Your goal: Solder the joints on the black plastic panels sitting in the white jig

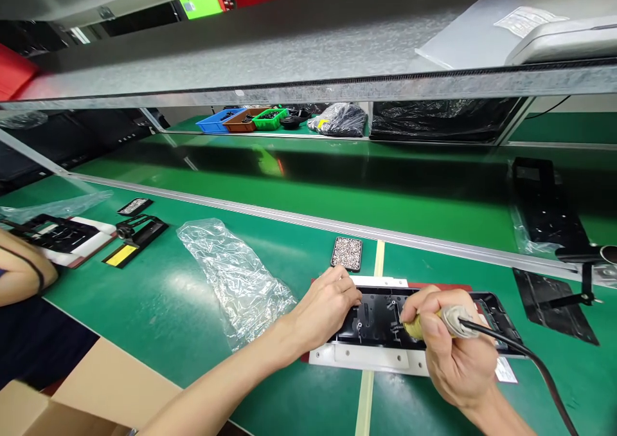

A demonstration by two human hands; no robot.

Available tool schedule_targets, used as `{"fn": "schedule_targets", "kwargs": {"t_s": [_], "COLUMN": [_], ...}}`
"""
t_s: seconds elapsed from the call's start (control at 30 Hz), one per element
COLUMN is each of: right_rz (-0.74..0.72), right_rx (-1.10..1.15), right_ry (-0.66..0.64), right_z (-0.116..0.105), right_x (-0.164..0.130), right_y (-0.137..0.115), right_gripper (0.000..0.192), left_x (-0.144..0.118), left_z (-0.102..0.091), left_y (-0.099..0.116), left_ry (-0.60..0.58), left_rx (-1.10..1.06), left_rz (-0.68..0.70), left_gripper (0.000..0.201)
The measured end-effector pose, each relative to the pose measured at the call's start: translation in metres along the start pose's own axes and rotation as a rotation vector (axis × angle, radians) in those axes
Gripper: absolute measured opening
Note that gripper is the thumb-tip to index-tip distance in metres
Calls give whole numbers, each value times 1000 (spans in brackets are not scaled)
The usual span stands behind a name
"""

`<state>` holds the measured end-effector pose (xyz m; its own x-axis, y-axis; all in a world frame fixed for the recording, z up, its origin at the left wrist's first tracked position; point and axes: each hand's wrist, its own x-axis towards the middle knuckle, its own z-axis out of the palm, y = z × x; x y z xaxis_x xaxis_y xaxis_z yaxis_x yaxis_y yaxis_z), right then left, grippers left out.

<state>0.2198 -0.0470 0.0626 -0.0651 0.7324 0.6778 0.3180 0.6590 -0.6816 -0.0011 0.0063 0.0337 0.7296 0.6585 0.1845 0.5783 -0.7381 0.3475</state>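
**Two hands on a black panel in its white jig**

The black plastic panel [385, 317] lies flat in a white fixture [366, 357] on the green bench [183, 307], its long axis running left to right across the person's front. The left hand [328, 307] rests on the panel's left end, fingers spread and pressing down, gripping nothing. The right hand [450, 352] is clenched around a corded power screwdriver [436, 323], yellow at the grip with a black cable [525, 355] trailing off to the right; its tip points left and down at the panel's middle, so the work spot lies just between the two hands, nearer the right.

Just beyond the fixture sits a small tray of screws [346, 253]. A crumpled clear plastic bag [231, 275] lies left of the hands. Farther left, another person's arm [22, 272] rests by a similar panel. A conveyor belt [337, 191] runs behind the bench, with coloured parts bins [243, 119] on a far shelf.
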Motion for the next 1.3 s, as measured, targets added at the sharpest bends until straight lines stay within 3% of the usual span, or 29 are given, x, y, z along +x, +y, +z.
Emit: {"fn": "schedule_targets", "kwargs": {"t_s": [0.3, 0.47, 0.67, 0.87, 1.3], "right_rz": [38, 33, 28, 27, 21], "right_rx": [41, 47, 47, 74, 89], "right_ry": [-14, -6, -6, 5, 9], "right_z": [1, 1, 1, 0, -1], "right_x": [-6, -5, -5, -6, -4], "right_y": [2, 1, 2, 1, 2], "right_gripper": [9, 9, 8, 8, 8], "left_x": [6, 1, -20, -26, -26], "left_z": [-4, -7, -2, 2, -1], "left_y": [11, 10, 6, 14, 22], "left_ry": [-143, -83, 9, 14, -35], "left_rx": [238, 153, 67, 107, 118], "left_rz": [39, 45, -74, -16, -50], "left_gripper": [24, 16, 20, 26, 35]}}
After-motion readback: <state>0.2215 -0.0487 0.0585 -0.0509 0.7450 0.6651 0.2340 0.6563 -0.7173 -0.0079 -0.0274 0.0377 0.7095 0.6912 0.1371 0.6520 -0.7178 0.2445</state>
